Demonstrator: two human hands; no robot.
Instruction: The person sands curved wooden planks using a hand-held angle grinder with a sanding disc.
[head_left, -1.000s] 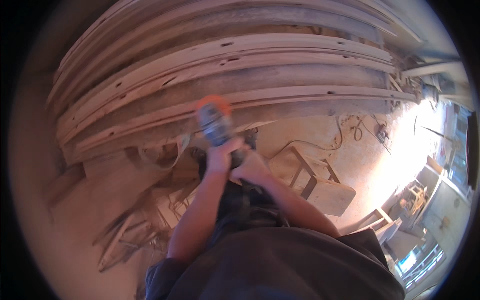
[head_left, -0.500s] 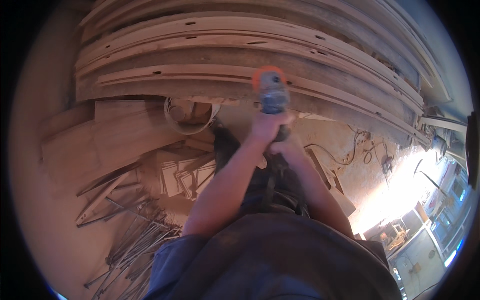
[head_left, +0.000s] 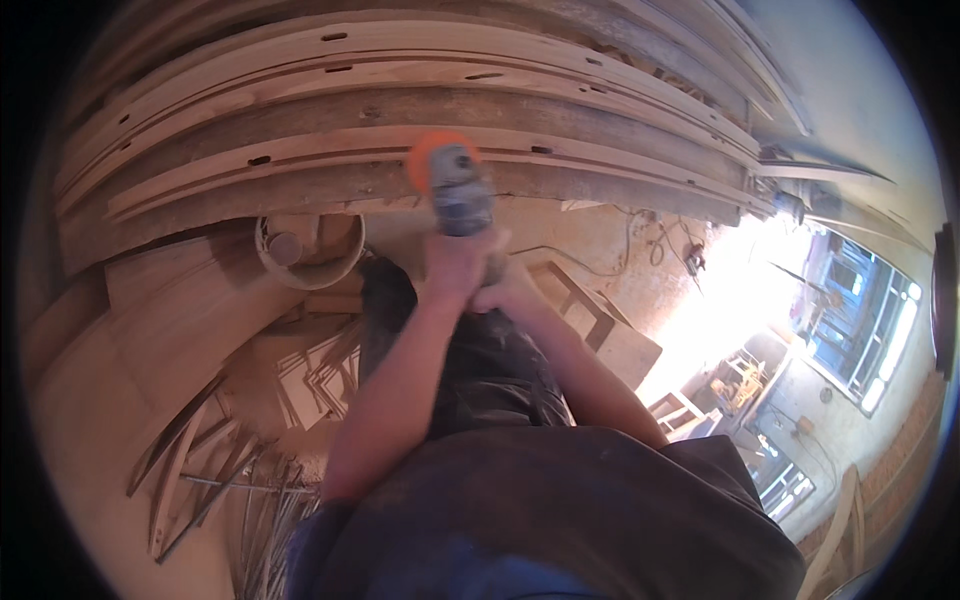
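Note:
I hold an angle grinder (head_left: 462, 205) with a blurred orange disc (head_left: 430, 152) at its head. My left hand (head_left: 460, 262) is wrapped round the grinder's body just behind the head. Closer to my body, my right hand (head_left: 503, 292) grips the rear part. The disc sits at the nearest slotted wooden rail (head_left: 340, 146), between two of its dark slots; whether it touches the wood I cannot tell. More slotted rails (head_left: 400, 72) lie side by side beyond it.
Left of my legs stands a round bucket (head_left: 352, 258) with things inside. Large boards (head_left: 190, 300), a pile of thin strips (head_left: 265, 540) and small frames (head_left: 320, 385) lie at left. A cord (head_left: 575, 268) runs over the dusty floor at right, near a wooden frame (head_left: 590, 310).
The grinder has moved left along the nearest rail, both hands still on it. The whole view has turned, so the window at right shows more.

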